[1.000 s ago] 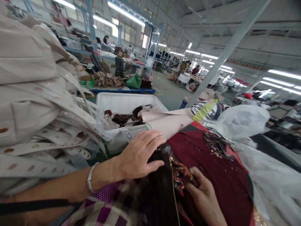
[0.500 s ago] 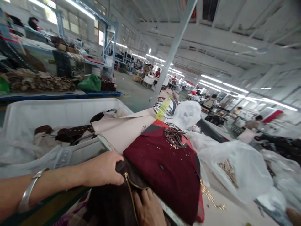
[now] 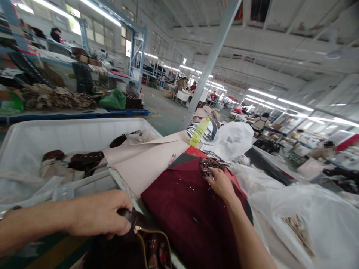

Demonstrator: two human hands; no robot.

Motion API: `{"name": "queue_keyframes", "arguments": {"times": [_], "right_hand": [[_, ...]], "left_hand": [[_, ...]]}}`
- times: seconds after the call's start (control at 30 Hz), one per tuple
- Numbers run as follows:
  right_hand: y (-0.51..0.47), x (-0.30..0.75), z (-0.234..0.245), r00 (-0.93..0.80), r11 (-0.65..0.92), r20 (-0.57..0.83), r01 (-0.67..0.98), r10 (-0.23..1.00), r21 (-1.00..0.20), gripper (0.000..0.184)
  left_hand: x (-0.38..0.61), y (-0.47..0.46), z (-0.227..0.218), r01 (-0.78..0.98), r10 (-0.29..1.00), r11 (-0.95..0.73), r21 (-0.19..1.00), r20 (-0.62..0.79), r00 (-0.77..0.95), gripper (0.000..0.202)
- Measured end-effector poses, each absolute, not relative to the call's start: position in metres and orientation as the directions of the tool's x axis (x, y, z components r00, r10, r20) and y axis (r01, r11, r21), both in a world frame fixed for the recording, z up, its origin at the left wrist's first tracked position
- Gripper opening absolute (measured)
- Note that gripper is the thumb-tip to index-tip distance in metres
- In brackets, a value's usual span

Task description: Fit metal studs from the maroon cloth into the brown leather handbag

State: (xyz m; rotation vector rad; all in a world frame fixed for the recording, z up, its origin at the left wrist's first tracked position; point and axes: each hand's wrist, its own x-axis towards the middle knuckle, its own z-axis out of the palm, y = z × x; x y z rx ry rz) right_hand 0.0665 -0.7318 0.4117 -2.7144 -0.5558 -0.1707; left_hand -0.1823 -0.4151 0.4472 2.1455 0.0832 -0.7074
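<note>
My left hand (image 3: 109, 213) is closed on the edge of a dark brown leather bag (image 3: 112, 246) at the lower middle. The bag's gold zipper (image 3: 146, 229) is undone, and dark brown studded pieces (image 3: 154, 250) show inside its mouth. Out over a maroon cloth (image 3: 182, 201), my right hand (image 3: 220, 182) has its fingers bent around part of a pile of dark brown straps (image 3: 213, 163). Its fingertips are partly hidden among the straps. Small shiny bits are scattered on the cloth beside the pile.
To the left stands a white plastic bin (image 3: 81, 127) with brown pieces inside. A beige sheet (image 3: 148, 157), a yellow-green bottle (image 3: 199, 132) and clear plastic bags (image 3: 316, 216) lie around the cloth. Behind rises a slanted post (image 3: 213, 56); people work at distant tables.
My right hand has left the bag's opening and moved up and right to the straps on the cloth. My left hand, still holding the bag, has shifted slightly left and down.
</note>
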Motion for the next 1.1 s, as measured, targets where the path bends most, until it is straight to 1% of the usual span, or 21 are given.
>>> {"name": "queue_keyframes", "arguments": {"times": [0.03, 0.07, 0.1, 0.17, 0.2, 0.23, 0.27, 0.33, 0.4, 0.43, 0.47, 0.53, 0.57, 0.6, 0.63, 0.67, 0.77, 0.83, 0.93, 1.1], "right_hand": [[-0.726, 0.078, 0.405, 0.913, -0.857, 0.189, 0.404, 0.361, -0.320, 0.053], [-0.720, 0.087, 0.400, 0.913, -0.856, 0.188, 0.406, 0.363, -0.319, 0.051], [-0.715, 0.093, 0.397, 0.912, -0.854, 0.187, 0.407, 0.364, -0.323, 0.043], [-0.707, 0.099, 0.395, 0.911, -0.843, 0.195, 0.410, 0.363, -0.347, 0.022], [-0.705, 0.100, 0.396, 0.911, -0.835, 0.207, 0.411, 0.358, -0.366, 0.015], [-0.703, 0.099, 0.399, 0.911, -0.825, 0.227, 0.409, 0.345, -0.390, 0.013], [-0.703, 0.097, 0.403, 0.913, -0.815, 0.254, 0.401, 0.319, -0.419, 0.014], [-0.702, 0.089, 0.413, 0.922, -0.788, 0.312, 0.364, 0.230, -0.496, 0.019], [-0.701, 0.072, 0.426, 0.931, -0.726, 0.338, 0.327, 0.138, -0.604, 0.032], [-0.700, 0.060, 0.433, 0.934, -0.684, 0.339, 0.321, 0.115, -0.655, 0.039], [-0.697, 0.045, 0.438, 0.938, -0.614, 0.329, 0.321, 0.105, -0.721, 0.045], [-0.689, 0.007, 0.445, 0.958, -0.377, 0.266, 0.285, 0.104, -0.881, 0.054], [-0.684, -0.016, 0.447, 0.972, -0.237, 0.211, 0.230, 0.104, -0.944, 0.061], [-0.678, -0.039, 0.447, 0.984, -0.108, 0.142, 0.153, 0.104, -0.982, 0.066], [-0.672, -0.063, 0.446, 0.993, -0.004, 0.068, 0.069, 0.101, -0.998, 0.068], [-0.665, -0.086, 0.445, 0.996, 0.058, -0.005, -0.011, 0.093, -0.998, 0.067], [-0.646, -0.145, 0.440, 0.983, 0.109, -0.181, -0.185, 0.042, -0.977, 0.069], [-0.635, -0.171, 0.435, 0.964, 0.136, -0.266, -0.265, 0.016, -0.955, 0.073], [-0.626, -0.192, 0.424, 0.957, 0.168, -0.289, -0.288, 0.021, -0.943, 0.071], [-0.623, -0.203, 0.408, 0.958, 0.197, -0.270, -0.285, 0.100, -0.938, 0.065]], "left_hand": [[-0.181, -0.414, 0.450, 0.305, -0.178, -0.649, 0.697, -0.529, 0.830, 0.013], [-0.181, -0.413, 0.453, 0.307, -0.175, -0.660, 0.685, -0.539, 0.824, 0.011], [-0.180, -0.411, 0.454, 0.302, -0.174, -0.673, 0.675, -0.542, 0.822, 0.010], [-0.180, -0.407, 0.453, 0.288, -0.158, -0.697, 0.657, -0.532, 0.832, 0.011], [-0.181, -0.405, 0.451, 0.282, -0.144, -0.704, 0.652, -0.520, 0.842, 0.013], [-0.181, -0.403, 0.447, 0.280, -0.130, -0.704, 0.652, -0.506, 0.852, 0.014], [-0.182, -0.401, 0.444, 0.280, -0.118, -0.699, 0.658, -0.492, 0.862, 0.013], [-0.184, -0.397, 0.438, 0.268, -0.115, -0.683, 0.679, -0.463, 0.879, 0.012], [-0.186, -0.394, 0.435, 0.237, -0.134, -0.674, 0.700, -0.431, 0.892, 0.012], [-0.186, -0.392, 0.434, 0.213, -0.156, -0.667, 0.714, -0.414, 0.897, 0.014], [-0.187, -0.391, 0.433, 0.186, -0.183, -0.657, 0.731, -0.393, 0.901, 0.016], [-0.187, -0.388, 0.431, 0.141, -0.238, -0.622, 0.770, -0.358, 0.903, 0.018], [-0.187, -0.387, 0.429, 0.128, -0.258, -0.603, 0.788, -0.344, 0.903, 0.019], [-0.187, -0.386, 0.427, 0.125, -0.269, -0.585, 0.801, -0.337, 0.902, 0.019], [-0.186, -0.386, 0.423, 0.132, -0.273, -0.570, 0.811, -0.339, 0.900, 0.019], [-0.186, -0.385, 0.420, 0.143, -0.274, -0.558, 0.817, -0.344, 0.898, 0.020], [-0.188, -0.385, 0.410, 0.146, -0.280, -0.524, 0.839, -0.331, 0.901, 0.025], [-0.191, -0.386, 0.407, 0.134, -0.282, -0.509, 0.850, -0.312, 0.907, 0.028], [-0.198, -0.389, 0.413, 0.114, -0.281, -0.510, 0.852, -0.291, 0.915, 0.031], [-0.209, -0.394, 0.420, 0.112, -0.267, -0.534, 0.838, -0.293, 0.918, 0.030]]}}
